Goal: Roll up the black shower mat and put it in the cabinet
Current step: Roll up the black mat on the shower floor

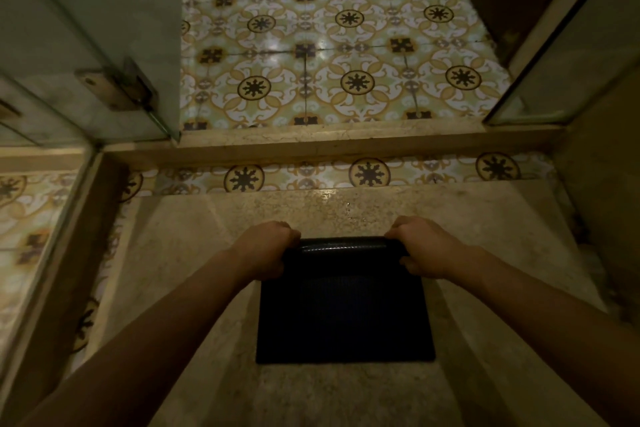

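The black shower mat (pixel 344 315) lies on the beige stone shower floor (pixel 194 274) in the lower middle of the head view. Its far edge is curled into a tight roll (pixel 343 245), while the near part still lies flat. My left hand (pixel 268 248) grips the left end of that roll, fingers closed over it. My right hand (pixel 420 246) grips the right end the same way. No cabinet is in view.
A raised stone threshold (pixel 332 144) crosses the view beyond the mat. Past it lies patterned floor tile (pixel 332 45). A glass door with a metal hinge (pixel 117 85) stands at the left, and a glass panel (pixel 568 55) at the right.
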